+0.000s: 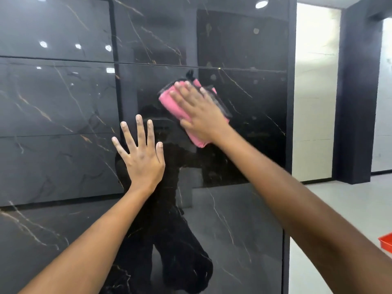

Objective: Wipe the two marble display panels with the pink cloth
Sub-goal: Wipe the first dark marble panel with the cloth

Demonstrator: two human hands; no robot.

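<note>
Cloth (177, 107), pink, folded, pinned flat against right marble panel (254, 124) at frame centre, just under horizontal seam. Right hand (199, 113) pressing on it, fingers straight, slightly blurred. Left hand (141, 153) released, fingers spread, palm flat on same panel, lower left of cloth. Left marble panel (57, 124) filling frame's left. Orange tray (386, 242) at lower right edge.

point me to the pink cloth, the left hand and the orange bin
pink cloth (169, 102): head view, on the bare fold left of the fingers.
left hand (141, 159): head view, back of the hand.
orange bin (386, 242): head view, visible corner at the right edge.
</note>
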